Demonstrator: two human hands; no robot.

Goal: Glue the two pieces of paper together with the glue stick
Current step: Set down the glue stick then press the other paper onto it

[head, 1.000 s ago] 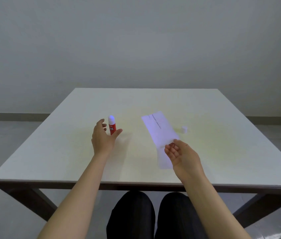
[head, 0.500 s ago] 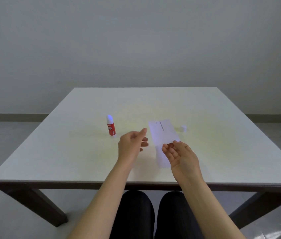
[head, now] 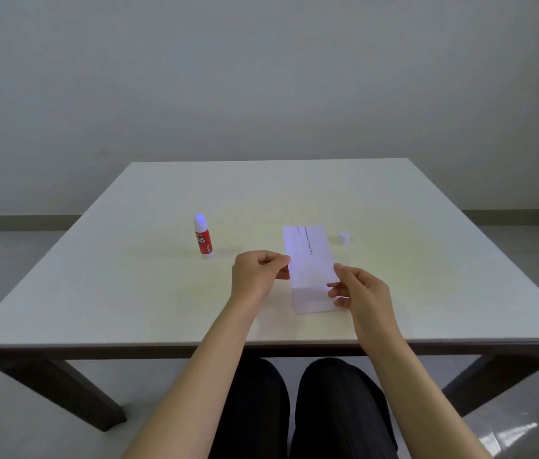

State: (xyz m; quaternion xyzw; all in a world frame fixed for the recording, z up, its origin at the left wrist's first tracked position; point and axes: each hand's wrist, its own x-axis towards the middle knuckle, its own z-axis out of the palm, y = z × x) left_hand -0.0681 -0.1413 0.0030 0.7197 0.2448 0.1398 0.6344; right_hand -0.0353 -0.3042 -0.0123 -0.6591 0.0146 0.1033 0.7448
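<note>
A white paper strip (head: 309, 256) with a line of print along it is held between both hands, lifted and tilted above the table. My left hand (head: 256, 276) pinches its left edge and my right hand (head: 359, 291) pinches its right edge. A second white piece of paper (head: 311, 301) lies flat on the table just below it, partly covered by the held strip and my right hand. The red glue stick (head: 202, 238) stands upright and uncapped, left of my hands, untouched.
The glue stick's white cap (head: 343, 237) stands on the table to the right of the papers. The white table (head: 129, 293) has its front edge close to my lap. A grey wall lies behind.
My left hand left the glue stick and crossed right to the paper. My right hand lifted the top strip, and both hands now hold it above the other piece.
</note>
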